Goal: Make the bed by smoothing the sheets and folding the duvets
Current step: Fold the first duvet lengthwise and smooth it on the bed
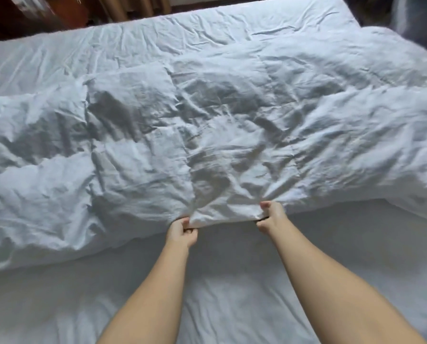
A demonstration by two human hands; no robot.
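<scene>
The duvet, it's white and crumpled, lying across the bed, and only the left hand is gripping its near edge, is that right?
Not quite. In the head view both hands grip the near edge of the duvet: the left hand and the right hand. It is white, crumpled and lying across the bed.

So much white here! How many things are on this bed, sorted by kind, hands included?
Duvet: 1, white and crumpled, lying across the bed
Sheet: 1, white, under it
Hands: 2, left hand and right hand, both pinching the duvet's near edge
Total: 4
</scene>
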